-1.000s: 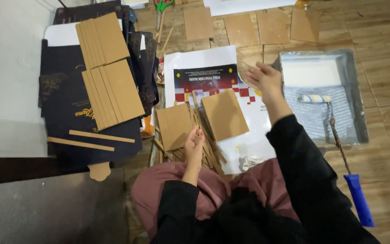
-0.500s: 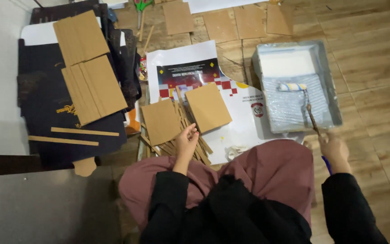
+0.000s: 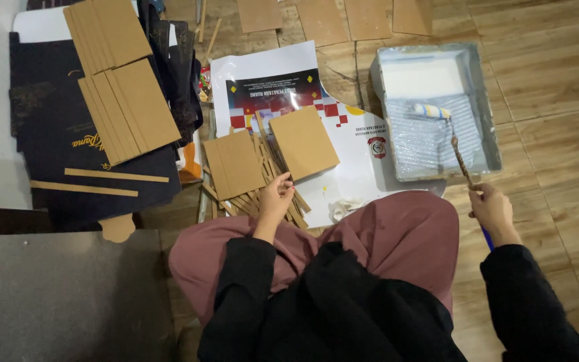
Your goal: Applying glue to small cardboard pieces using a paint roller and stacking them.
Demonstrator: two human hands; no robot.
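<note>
My left hand [image 3: 275, 199] rests on a heap of thin cardboard strips [image 3: 263, 188] beside a brown cardboard square [image 3: 234, 163]; its fingers curl over the strips. A second cardboard square [image 3: 303, 142] lies on a printed white poster [image 3: 283, 87]. My right hand [image 3: 492, 209] grips the blue handle of a paint roller [image 3: 460, 157], whose small roller head [image 3: 431, 111] lies in the grey paint tray [image 3: 487, 114] with white glue or paint in it.
Stacks of cardboard panels [image 3: 129, 110] lie on dark printed sheets [image 3: 48, 134] at the left, with two loose strips [image 3: 102, 181]. More cardboard squares [image 3: 366, 17] lie at the top on the wooden floor. My legs in a pink garment [image 3: 397, 234] fill the foreground.
My right hand left the poster, swung right and down, and took hold of the roller handle beside the tray. The left hand stayed on the strips. The view shifted slightly.
</note>
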